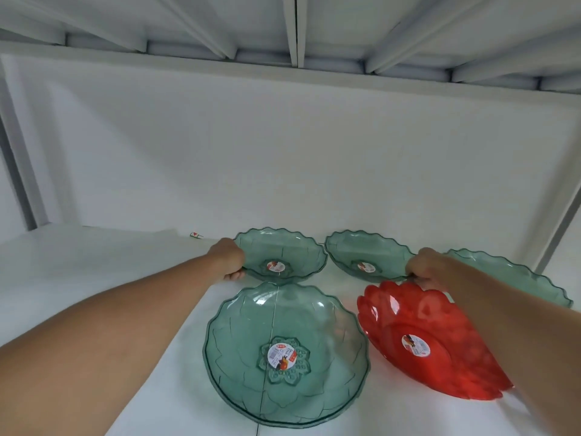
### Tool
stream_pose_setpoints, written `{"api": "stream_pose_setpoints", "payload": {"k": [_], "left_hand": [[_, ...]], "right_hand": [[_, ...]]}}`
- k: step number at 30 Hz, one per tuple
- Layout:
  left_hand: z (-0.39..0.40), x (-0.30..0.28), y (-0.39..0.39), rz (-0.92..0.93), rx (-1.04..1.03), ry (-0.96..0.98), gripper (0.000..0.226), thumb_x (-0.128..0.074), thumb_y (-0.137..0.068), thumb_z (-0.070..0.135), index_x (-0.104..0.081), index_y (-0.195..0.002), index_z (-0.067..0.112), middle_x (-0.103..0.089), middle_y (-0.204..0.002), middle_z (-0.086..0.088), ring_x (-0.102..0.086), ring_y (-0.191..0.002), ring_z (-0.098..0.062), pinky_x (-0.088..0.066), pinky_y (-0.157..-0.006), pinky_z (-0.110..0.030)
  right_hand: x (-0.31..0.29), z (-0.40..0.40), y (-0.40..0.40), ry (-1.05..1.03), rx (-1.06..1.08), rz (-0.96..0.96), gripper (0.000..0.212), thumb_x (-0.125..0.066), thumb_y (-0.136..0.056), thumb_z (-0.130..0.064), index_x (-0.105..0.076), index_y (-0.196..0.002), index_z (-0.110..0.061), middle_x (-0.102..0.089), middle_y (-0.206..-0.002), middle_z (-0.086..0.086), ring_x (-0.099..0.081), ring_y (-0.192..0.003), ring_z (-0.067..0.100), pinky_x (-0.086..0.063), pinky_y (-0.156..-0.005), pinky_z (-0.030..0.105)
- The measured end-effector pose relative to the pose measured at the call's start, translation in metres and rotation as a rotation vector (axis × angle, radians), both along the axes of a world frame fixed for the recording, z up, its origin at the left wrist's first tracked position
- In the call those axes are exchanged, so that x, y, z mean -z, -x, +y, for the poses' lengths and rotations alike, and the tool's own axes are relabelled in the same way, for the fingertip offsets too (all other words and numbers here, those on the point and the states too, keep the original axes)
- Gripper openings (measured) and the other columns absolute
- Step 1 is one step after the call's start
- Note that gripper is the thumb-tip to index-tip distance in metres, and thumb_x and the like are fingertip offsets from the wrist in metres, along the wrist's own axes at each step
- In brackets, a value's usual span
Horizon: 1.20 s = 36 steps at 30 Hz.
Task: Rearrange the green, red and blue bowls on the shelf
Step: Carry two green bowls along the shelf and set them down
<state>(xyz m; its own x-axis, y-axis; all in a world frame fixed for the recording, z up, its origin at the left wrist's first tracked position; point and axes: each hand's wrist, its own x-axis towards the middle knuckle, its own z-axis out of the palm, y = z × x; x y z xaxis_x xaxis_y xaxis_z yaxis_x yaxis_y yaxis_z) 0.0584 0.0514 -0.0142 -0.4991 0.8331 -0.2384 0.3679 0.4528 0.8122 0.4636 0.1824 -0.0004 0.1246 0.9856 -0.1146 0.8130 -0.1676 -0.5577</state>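
Note:
Several see-through green bowls with scalloped rims lie on the white shelf point(94, 278). My left hand point(228, 259) grips the left rim of the back-left green bowl point(283, 253). My right hand point(423, 267) holds the right rim of the back-middle green bowl point(367, 254). A bigger green bowl point(286, 354) sits in front, near me. To its right stands a red bowl point(434, 338), tilted, partly under my right forearm. A further green bowl point(515, 275) shows at the far right behind my right arm. No blue bowl is in view.
A white back wall closes the shelf. Grey metal uprights point(19, 171) stand at both sides and a shelf board with ribs point(295, 29) hangs overhead. A small white-and-red scrap point(196, 235) lies by the back wall.

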Motion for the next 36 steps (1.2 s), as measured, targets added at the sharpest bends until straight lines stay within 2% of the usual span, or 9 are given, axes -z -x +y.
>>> {"api": "stream_pose_setpoints", "payload": {"k": [2, 4, 8, 10, 14, 16, 22, 31, 36], "left_hand": [[0.001, -0.001, -0.003, -0.026, -0.022, -0.029, 0.028, -0.040, -0.100, -0.002, -0.063, -0.116, -0.007, -0.067, -0.090, -0.024, -0.057, -0.049, -0.021, -0.039, -0.033, -0.016], [0.002, -0.003, -0.004, -0.058, -0.045, -0.031, 0.026, -0.040, -0.101, -0.001, -0.062, -0.115, -0.006, -0.066, -0.091, -0.024, -0.057, -0.050, -0.022, -0.037, -0.032, -0.015], [0.001, -0.007, 0.002, -0.140, -0.088, -0.049, 0.020, -0.041, -0.103, 0.002, -0.061, -0.101, -0.001, -0.065, -0.084, -0.020, -0.056, -0.046, -0.020, -0.035, -0.030, -0.013], [-0.002, -0.009, 0.007, -0.212, -0.130, -0.078, 0.024, -0.041, -0.104, 0.005, -0.059, -0.088, 0.000, -0.062, -0.073, -0.016, -0.055, -0.031, -0.017, -0.035, -0.028, -0.012], [-0.016, -0.014, 0.022, -0.295, -0.164, -0.139, 0.031, -0.039, -0.104, 0.006, -0.059, -0.081, 0.001, -0.063, -0.050, -0.011, -0.052, -0.024, -0.014, -0.037, -0.028, -0.013], [-0.028, -0.019, 0.033, -0.302, -0.177, -0.152, 0.031, -0.039, -0.104, 0.007, -0.060, -0.082, 0.001, -0.060, -0.041, -0.009, -0.053, -0.024, -0.013, -0.037, -0.028, -0.014], [-0.075, -0.039, 0.088, -0.244, -0.242, -0.196, 0.032, -0.039, -0.103, 0.008, -0.062, -0.082, 0.002, -0.062, -0.063, -0.011, -0.053, -0.026, -0.013, -0.037, -0.030, -0.013], [-0.140, -0.047, 0.204, -0.274, -0.291, -0.198, 0.033, -0.039, -0.104, 0.010, -0.059, -0.078, 0.003, -0.059, -0.040, -0.008, -0.052, -0.024, -0.013, -0.035, -0.027, -0.013], [-0.171, -0.043, 0.272, -0.232, -0.253, -0.190, 0.033, -0.040, -0.104, 0.008, -0.059, -0.077, 0.003, -0.058, -0.039, -0.007, -0.049, -0.023, -0.012, -0.033, -0.028, -0.012]], "right_hand": [[0.003, 0.002, 0.001, -0.012, 0.052, 0.125, 0.016, -0.062, -0.099, 0.011, -0.056, -0.088, 0.002, -0.065, -0.095, 0.021, -0.071, -0.067, 0.029, -0.051, -0.033, 0.024], [0.000, 0.004, 0.004, -0.006, 0.089, 0.269, 0.012, -0.056, -0.103, 0.011, -0.055, -0.093, 0.004, -0.065, -0.093, 0.024, -0.073, -0.052, 0.027, -0.056, -0.034, 0.026], [-0.014, 0.002, 0.006, -0.028, 0.083, 0.397, 0.005, -0.050, -0.107, 0.007, -0.052, -0.105, 0.004, -0.061, -0.099, 0.022, -0.075, -0.067, 0.031, -0.064, -0.050, 0.036], [-0.019, -0.001, 0.007, -0.035, 0.068, 0.438, 0.007, -0.050, -0.107, 0.008, -0.053, -0.112, 0.005, -0.062, -0.106, 0.024, -0.075, -0.070, 0.033, -0.063, -0.056, 0.037], [-0.023, -0.008, 0.016, -0.042, 0.040, 0.536, 0.012, -0.050, -0.106, 0.011, -0.058, -0.102, 0.004, -0.065, -0.111, 0.022, -0.074, -0.069, 0.032, -0.065, -0.049, 0.034], [-0.026, -0.011, 0.025, -0.047, 0.024, 0.587, 0.013, -0.051, -0.105, 0.012, -0.062, -0.110, 0.007, -0.067, -0.114, 0.023, -0.074, -0.069, 0.032, -0.064, -0.046, 0.030], [-0.037, -0.029, 0.072, -0.060, -0.051, 0.625, 0.027, -0.052, -0.105, 0.010, -0.062, -0.130, 0.012, -0.070, -0.125, 0.028, -0.072, -0.067, 0.031, -0.064, -0.046, 0.030], [-0.054, -0.080, 0.186, -0.091, -0.121, 0.653, 0.030, -0.056, -0.102, 0.011, -0.061, -0.132, 0.012, -0.071, -0.125, 0.027, -0.072, -0.040, 0.018, -0.060, -0.041, 0.024], [-0.057, -0.124, 0.270, -0.079, -0.106, 0.650, 0.031, -0.052, -0.105, 0.010, -0.059, -0.135, 0.011, -0.069, -0.128, 0.029, -0.074, -0.057, 0.026, -0.060, -0.040, 0.024]]}}
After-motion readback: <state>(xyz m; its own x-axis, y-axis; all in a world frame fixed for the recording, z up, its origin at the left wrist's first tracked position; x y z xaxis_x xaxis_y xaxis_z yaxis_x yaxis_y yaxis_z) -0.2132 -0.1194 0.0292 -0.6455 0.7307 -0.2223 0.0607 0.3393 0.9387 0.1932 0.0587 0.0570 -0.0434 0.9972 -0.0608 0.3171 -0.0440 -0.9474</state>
